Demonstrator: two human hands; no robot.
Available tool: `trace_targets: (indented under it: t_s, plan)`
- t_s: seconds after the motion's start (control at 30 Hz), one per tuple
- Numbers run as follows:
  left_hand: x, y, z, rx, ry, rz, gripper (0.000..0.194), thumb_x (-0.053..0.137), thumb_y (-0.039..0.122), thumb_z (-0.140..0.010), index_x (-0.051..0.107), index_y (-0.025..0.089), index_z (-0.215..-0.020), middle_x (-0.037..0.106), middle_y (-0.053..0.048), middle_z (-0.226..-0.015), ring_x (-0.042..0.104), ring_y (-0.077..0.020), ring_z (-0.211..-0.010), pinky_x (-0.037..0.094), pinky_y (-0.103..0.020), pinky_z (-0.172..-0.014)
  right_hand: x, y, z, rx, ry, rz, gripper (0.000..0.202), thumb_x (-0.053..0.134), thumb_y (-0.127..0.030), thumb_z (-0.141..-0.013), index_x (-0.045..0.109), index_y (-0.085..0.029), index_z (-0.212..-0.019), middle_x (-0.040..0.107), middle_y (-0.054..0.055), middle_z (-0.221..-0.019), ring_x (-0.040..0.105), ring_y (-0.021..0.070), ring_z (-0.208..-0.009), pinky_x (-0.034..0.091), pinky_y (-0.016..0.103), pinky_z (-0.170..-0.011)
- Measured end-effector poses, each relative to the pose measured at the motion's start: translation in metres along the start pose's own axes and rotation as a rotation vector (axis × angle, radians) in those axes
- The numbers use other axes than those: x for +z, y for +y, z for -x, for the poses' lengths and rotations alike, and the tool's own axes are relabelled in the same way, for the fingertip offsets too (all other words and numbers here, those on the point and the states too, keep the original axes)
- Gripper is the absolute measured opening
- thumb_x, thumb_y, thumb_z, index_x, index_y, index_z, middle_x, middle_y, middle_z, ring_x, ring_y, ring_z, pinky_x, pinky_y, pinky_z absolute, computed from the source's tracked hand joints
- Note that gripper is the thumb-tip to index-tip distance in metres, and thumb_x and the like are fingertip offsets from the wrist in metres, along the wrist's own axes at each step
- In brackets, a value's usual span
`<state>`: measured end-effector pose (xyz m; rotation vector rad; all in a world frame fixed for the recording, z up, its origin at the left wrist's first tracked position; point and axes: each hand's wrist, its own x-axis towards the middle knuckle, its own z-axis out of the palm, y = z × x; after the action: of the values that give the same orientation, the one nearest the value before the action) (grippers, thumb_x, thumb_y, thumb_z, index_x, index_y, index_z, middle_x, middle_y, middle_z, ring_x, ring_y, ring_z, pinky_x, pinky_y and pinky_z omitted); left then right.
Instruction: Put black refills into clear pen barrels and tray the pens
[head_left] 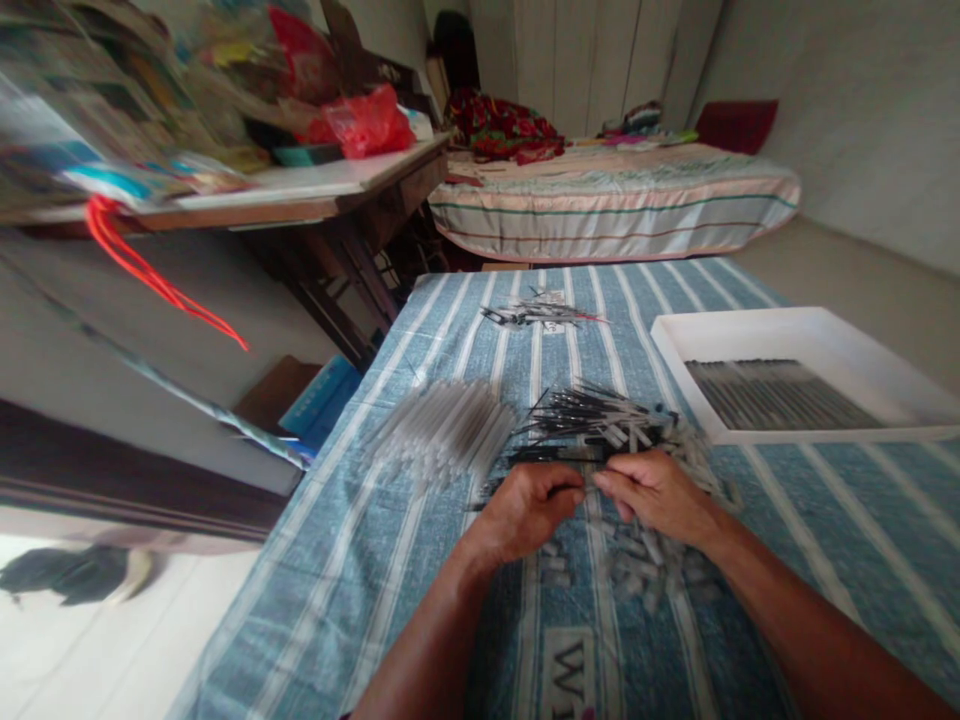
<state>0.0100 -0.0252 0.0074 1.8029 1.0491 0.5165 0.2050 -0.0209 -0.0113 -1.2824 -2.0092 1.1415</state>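
Note:
My left hand and my right hand are close together over the middle of the table, fingers pinched tip toward tip. Whatever sits between the fingertips is too small and blurred to name. Just beyond them lies a heap of thin black pen refills. To the left is a pile of whitish translucent pen barrels. Small pale, cap-like pieces lie scattered under and beside my right hand, and more of them rest behind it.
A white tray at the right holds a row of dark-filled pens. Farther back on the striped cloth is a small bunch of thin sticks. A cluttered desk stands left; a bed is behind.

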Motion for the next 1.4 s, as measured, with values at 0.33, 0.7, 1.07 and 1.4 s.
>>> trace_targets:
  t_s: [0.33,0.7,1.07,1.4]
  plan:
    - [-0.0003,-0.0006,-0.0008,-0.004,0.013,-0.024,0.019,0.047,0.021,-0.082,0.064,0.013,-0.080,0.050,0.002,-0.062,0.044,-0.0102,-0.058,0.034,-0.020,-0.054,0.0001,-0.0001,0.0003,0.075,-0.017,-0.064,0.032,0.046,-0.042,-0.084,0.055,-0.017,-0.065,0.053,-0.004,-0.049,0.044,0.0069,-0.038,0.033,0.018,-0.040]
    - [0.0011,-0.0018,-0.0009,0.058,0.035,-0.098,0.019,0.048,0.018,-0.082,0.066,0.013,-0.082,0.059,0.000,-0.068,0.051,-0.0117,-0.063,0.038,-0.020,-0.058,0.0004,-0.0014,0.0006,0.098,-0.035,-0.131,0.038,0.045,-0.045,-0.084,0.050,-0.018,-0.058,0.053,-0.004,-0.046,0.043,0.0061,-0.034,0.031,0.017,-0.036]
    - [-0.0010,0.0017,-0.0015,0.171,0.088,-0.377,0.014,0.050,0.018,-0.082,0.064,0.016,-0.085,0.058,-0.004,-0.076,0.055,-0.0156,-0.073,0.040,-0.024,-0.065,0.0055,0.0047,-0.0014,0.250,0.050,-0.262,0.041,0.044,-0.050,-0.083,0.043,-0.018,-0.057,0.050,-0.005,-0.038,0.036,0.0050,-0.026,0.025,0.016,-0.030]
    - [-0.0031,0.0017,0.0012,0.168,0.181,-0.500,0.013,0.052,0.019,-0.082,0.065,0.018,-0.078,0.061,-0.005,-0.081,0.056,-0.0174,-0.080,0.041,-0.026,-0.072,0.0023,0.0045,-0.0020,0.283,0.082,-0.220,0.045,0.041,-0.054,-0.083,0.050,-0.018,-0.059,0.047,-0.005,-0.035,0.034,0.0064,-0.027,0.025,0.018,-0.032]
